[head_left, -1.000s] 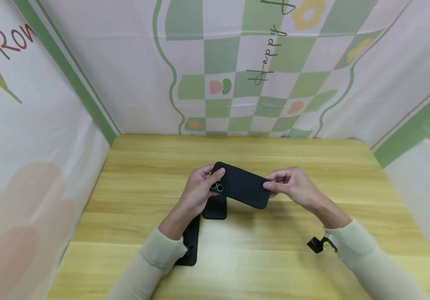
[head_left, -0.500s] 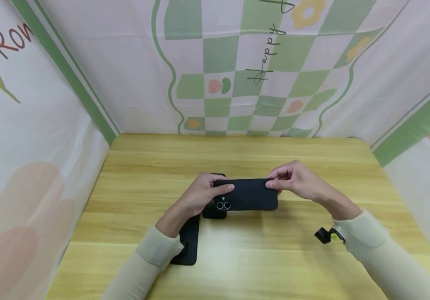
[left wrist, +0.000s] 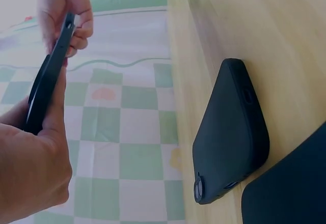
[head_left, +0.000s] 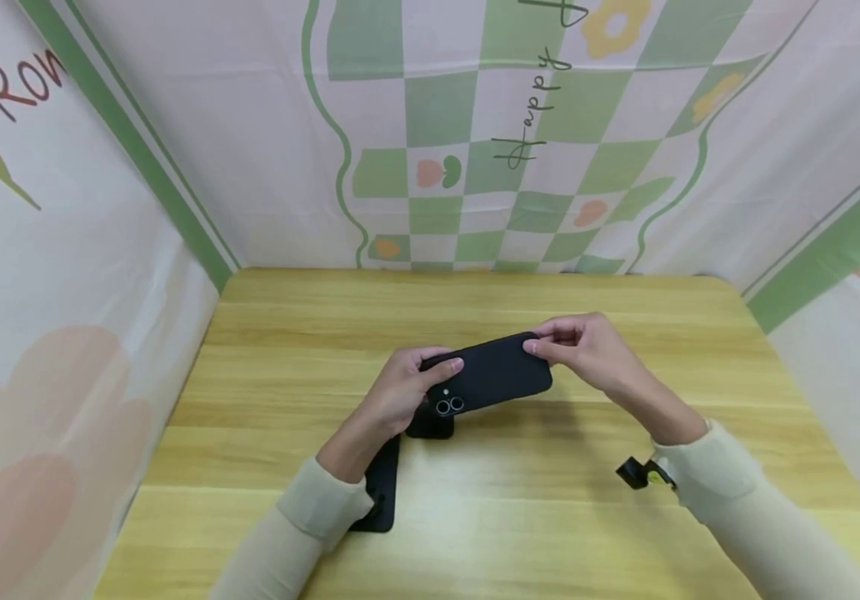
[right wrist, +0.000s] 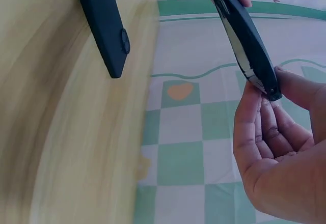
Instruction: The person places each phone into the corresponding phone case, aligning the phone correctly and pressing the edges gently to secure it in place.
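Note:
Above the table, both hands hold a black phone case with round camera rings at its left end. Whether a phone is inside, I cannot tell; a pale strip shows along its inner edge in the right wrist view. My left hand grips the camera end, thumb across the back. The right hand pinches the other end near its upper corner between thumb and fingers. Below the left hand, a second black phone case lies on the table, partly hidden in the head view.
Under the left forearm lies a larger flat black object, partly covered by the sleeve. All this is on a light wooden table. Patterned cloth hangs behind the table's far edge and along both sides.
The held phone case has turned: its right end was lower than its left, then level, and is now higher. Both hands keep hold of it, and the right hand has risen slightly.

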The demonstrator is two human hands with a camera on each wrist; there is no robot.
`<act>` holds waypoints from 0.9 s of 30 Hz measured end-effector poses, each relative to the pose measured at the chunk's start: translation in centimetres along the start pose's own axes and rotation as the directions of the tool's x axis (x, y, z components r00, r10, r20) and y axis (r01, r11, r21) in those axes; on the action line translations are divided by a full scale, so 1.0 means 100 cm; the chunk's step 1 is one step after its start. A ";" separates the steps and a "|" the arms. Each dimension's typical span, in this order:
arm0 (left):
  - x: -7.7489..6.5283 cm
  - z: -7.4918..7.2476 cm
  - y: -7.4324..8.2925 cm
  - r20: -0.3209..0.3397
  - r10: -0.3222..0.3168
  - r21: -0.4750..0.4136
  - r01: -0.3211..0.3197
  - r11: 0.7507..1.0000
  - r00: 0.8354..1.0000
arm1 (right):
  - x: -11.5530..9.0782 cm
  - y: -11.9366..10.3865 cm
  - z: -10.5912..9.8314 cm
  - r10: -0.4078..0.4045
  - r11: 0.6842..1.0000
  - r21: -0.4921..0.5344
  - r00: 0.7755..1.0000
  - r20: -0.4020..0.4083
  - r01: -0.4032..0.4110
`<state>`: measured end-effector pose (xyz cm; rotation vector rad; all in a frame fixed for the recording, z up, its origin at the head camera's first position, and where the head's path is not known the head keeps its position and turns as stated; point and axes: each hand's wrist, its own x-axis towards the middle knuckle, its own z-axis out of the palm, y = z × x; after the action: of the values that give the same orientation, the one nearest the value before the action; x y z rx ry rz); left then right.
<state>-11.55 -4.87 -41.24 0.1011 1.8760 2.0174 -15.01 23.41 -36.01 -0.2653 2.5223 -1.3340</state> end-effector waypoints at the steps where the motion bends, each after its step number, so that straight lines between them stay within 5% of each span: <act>1: 0.000 0.000 0.000 -0.016 0.000 -0.015 0.000 1.000 1.000 | 0.000 0.001 0.000 0.011 1.000 0.011 1.000 0.004 -0.011; 7: 0.001 -0.002 0.002 -0.092 0.001 -0.092 -0.009 0.996 0.996 | -0.003 0.008 0.006 0.030 0.983 0.178 0.996 0.083 -0.045; 15: 0.001 -0.003 0.002 -0.093 0.004 -0.093 -0.013 0.996 0.996 | -0.005 0.014 0.011 0.026 0.933 0.353 0.992 0.124 -0.069; 27: 0.002 -0.004 0.002 -0.070 0.006 -0.108 -0.014 0.994 0.998 | -0.008 0.017 0.012 0.010 0.915 0.399 0.992 0.122 -0.058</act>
<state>-11.86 -5.16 -41.07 0.0112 1.8062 2.1506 -13.87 23.67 -37.95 -0.2035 2.0840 -1.7258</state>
